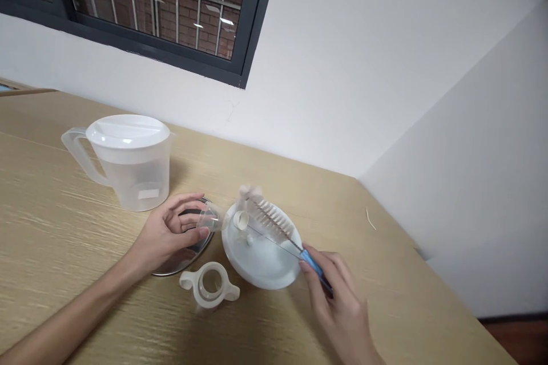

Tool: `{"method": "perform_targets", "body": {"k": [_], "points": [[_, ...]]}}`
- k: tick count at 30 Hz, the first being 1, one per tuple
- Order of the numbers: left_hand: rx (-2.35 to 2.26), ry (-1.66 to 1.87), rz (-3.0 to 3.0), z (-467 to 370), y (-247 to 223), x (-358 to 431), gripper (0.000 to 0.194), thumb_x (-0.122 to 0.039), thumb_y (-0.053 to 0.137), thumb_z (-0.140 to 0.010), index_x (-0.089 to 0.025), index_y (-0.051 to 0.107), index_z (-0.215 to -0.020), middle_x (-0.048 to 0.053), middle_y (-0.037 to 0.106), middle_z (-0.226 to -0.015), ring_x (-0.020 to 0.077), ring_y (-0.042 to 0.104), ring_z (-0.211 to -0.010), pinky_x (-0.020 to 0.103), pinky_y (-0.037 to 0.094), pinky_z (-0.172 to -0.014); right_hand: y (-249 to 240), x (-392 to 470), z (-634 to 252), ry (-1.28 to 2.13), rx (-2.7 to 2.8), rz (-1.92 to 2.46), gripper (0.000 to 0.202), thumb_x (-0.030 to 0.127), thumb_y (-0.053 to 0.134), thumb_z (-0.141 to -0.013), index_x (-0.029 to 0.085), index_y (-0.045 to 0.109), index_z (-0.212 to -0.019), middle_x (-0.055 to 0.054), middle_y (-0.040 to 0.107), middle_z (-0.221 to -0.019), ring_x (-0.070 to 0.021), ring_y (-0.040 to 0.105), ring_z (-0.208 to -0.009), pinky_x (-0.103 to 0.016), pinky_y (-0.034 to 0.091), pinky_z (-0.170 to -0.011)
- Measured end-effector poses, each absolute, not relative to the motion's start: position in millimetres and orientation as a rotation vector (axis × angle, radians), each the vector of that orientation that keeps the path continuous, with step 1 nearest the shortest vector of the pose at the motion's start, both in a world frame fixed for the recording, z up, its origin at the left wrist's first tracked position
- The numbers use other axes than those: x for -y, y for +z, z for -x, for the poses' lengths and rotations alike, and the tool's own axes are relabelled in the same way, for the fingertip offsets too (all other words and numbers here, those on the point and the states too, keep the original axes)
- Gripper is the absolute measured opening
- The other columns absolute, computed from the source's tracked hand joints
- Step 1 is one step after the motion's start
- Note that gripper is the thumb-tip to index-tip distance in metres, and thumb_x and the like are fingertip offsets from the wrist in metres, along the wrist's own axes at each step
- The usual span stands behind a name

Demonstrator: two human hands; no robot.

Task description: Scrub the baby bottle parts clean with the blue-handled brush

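Observation:
My right hand point(338, 291) is closed around the blue handle of a bottle brush point(272, 217), whose white bristles slant up to the left over a white bowl point(274, 276). A thin wire also runs from near the handle towards the bowl's left side. My left hand point(173, 234) grips a small clear plastic cap point(210, 218) between thumb and fingers, at the bowl's left rim. Inside the bowl lie a white ring point(241, 220) and a smaller white piece point(250, 240). Below my left hand is a pale two-handled bottle collar point(209, 286).
A lidded translucent pitcher point(137, 174) stands at the back left. A round, metal-rimmed plate point(175, 265) lies under my left hand. The wooden table point(406, 308) meets a white wall behind, and a thin pale strip point(370, 219) lies at the right.

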State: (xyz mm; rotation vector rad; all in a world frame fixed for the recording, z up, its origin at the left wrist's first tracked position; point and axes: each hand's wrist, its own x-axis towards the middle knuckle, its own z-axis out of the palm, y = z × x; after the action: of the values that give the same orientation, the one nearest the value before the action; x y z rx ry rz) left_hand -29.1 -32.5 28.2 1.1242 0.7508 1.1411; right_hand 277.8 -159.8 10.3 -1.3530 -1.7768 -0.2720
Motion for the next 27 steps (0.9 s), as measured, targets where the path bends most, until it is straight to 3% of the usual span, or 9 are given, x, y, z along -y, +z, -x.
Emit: {"method": "perform_targets", "body": {"k": [6, 10, 14, 19, 24, 27], "points": [[-0.835, 1.050, -1.204, 28.0, 23.8, 31.1, 0.058, -0.025, 0.096, -0.059, -0.019, 0.072, -0.111, 0.011, 0.077, -0.117, 0.0283, 0.072, -0.110, 0.038, 0.062, -0.088, 10.9, 162.2, -273.8, -0.221, 1.740, 1.329, 0.031, 0.014, 0.059, -0.098, 0.022, 0.065, -0.127, -0.009, 0.066, -0.103, -0.0175, 0.065, -0.086, -0.027, 0.054, -0.069], [-0.884, 1.059, -1.298, 29.3, 28.7, 29.7, 0.059, -0.026, 0.096, -0.058, -0.020, 0.075, -0.113, 0.011, 0.077, -0.117, 0.0284, 0.072, -0.107, 0.045, 0.058, -0.100, 5.1, 160.1, -270.9, -0.191, 1.731, 1.426, 0.029, 0.018, 0.059, -0.099, 0.022, 0.066, -0.127, -0.008, 0.065, -0.101, -0.0167, 0.065, -0.084, -0.026, 0.054, -0.067], [-0.808, 1.086, -1.225, 28.1, 30.7, 29.2, 0.058, -0.026, 0.095, -0.061, -0.019, 0.073, -0.114, 0.011, 0.078, -0.117, 0.0282, 0.073, -0.109, 0.047, 0.057, -0.103, 6.5, 158.7, -276.9, -0.268, 1.742, 1.440, 0.024, 0.020, 0.059, -0.100, 0.020, 0.066, -0.123, -0.008, 0.067, -0.099, -0.0161, 0.066, -0.082, -0.025, 0.054, -0.067], [-0.792, 1.085, -1.218, 29.1, 28.3, 29.9, 0.052, -0.024, 0.094, -0.062, -0.018, 0.071, -0.109, 0.012, 0.078, -0.120, 0.0290, 0.073, -0.114, 0.048, 0.055, -0.106, 10.4, 163.6, -268.6, -0.204, 1.837, 1.311, 0.033, 0.013, 0.058, -0.098, 0.020, 0.063, -0.130, -0.009, 0.065, -0.100, -0.0167, 0.066, -0.084, -0.026, 0.055, -0.066], [-0.845, 1.006, -1.245, 33.3, 31.6, 30.8, 0.049, -0.036, 0.089, -0.072, -0.021, 0.069, -0.114, 0.013, 0.078, -0.121, 0.0328, 0.072, -0.117, 0.050, 0.060, -0.098, 12.1, 159.1, -276.0, -0.281, 1.854, 1.348, 0.031, 0.013, 0.059, -0.098, 0.020, 0.064, -0.127, -0.009, 0.066, -0.102, -0.0160, 0.067, -0.084, -0.025, 0.055, -0.067], [-0.864, 1.072, -1.302, 31.7, 29.7, 31.6, 0.050, -0.036, 0.089, -0.071, -0.021, 0.070, -0.115, 0.013, 0.078, -0.123, 0.0324, 0.071, -0.118, 0.051, 0.057, -0.102, 12.8, 157.9, -279.7, -0.284, 1.803, 1.389, 0.027, 0.016, 0.060, -0.098, 0.020, 0.065, -0.124, -0.009, 0.067, -0.102, -0.0159, 0.067, -0.085, -0.025, 0.056, -0.069]]}}
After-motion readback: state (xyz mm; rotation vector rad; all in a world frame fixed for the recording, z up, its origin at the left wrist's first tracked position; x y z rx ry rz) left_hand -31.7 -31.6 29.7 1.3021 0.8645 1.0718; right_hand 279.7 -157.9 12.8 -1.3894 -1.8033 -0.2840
